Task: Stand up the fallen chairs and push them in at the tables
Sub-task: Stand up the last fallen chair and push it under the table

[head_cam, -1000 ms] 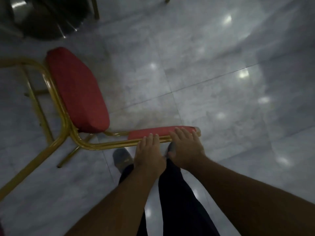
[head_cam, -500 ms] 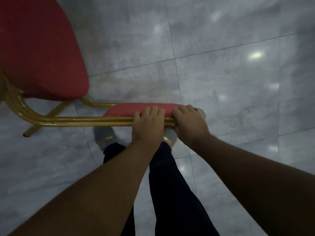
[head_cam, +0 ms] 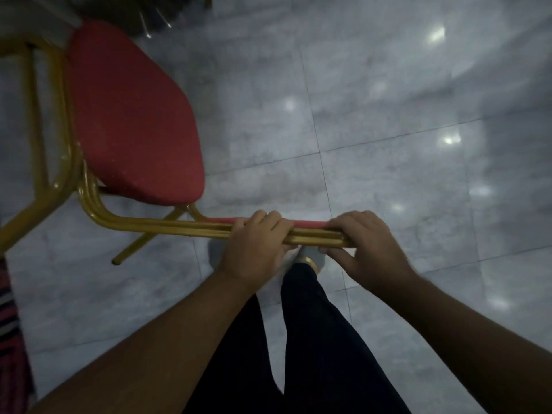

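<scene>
Both hands, left hand and right hand, grip the chair backrest.

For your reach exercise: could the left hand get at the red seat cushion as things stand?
Probably yes. The left hand grips the chair back, and nothing lies between it and the seat cushion; it must let go first.

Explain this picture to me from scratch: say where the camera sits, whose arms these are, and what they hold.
The camera is worn on a person's head and looks down, so the two bare arms are the wearer's own, with dark trousers and feet below. The left hand and right hand both grip the top of the backrest of a red-cushioned chair with a gold metal frame. Its red seat is at upper left. Beneath is a shiny grey tiled floor. A dark shape at the top edge is too dim to identify.
</scene>
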